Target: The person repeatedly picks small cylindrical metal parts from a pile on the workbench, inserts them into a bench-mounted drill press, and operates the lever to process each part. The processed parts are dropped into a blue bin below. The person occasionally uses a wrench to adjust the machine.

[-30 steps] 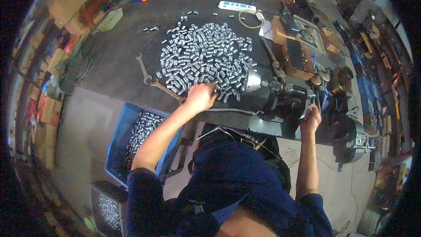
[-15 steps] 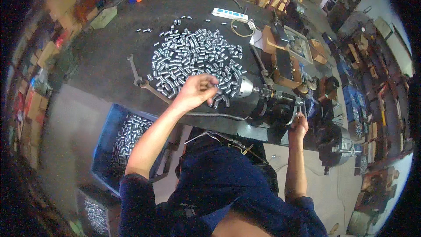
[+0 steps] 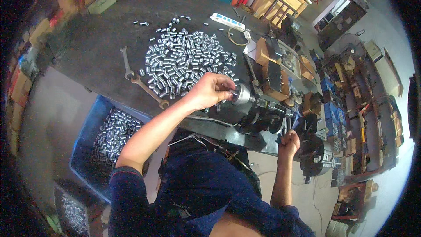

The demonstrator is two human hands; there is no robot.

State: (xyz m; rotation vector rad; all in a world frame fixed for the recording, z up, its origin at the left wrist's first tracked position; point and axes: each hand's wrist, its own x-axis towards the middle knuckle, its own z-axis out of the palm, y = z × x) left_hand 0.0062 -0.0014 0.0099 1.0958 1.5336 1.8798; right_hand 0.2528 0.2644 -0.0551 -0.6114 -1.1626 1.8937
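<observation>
Blue bin (image 3: 90, 142) of metal sleeves sits at 8 o'clock, below the bench edge; wrenches (image 3: 144, 84) lie at 10 o'clock beside the loose pile of sleeves (image 3: 186, 59). Left hand (image 3: 209, 90) is curled at the machine chuck (image 3: 242, 95), fingertips pinched, apparently on a sleeve hidden at the chuck mouth, directly at 3 o'clock of the palm. Judgement: seat the piece square and fully home before clamping. Right hand (image 3: 289, 141), at 5 o'clock, is clenched on a lever (image 3: 287, 125).
</observation>
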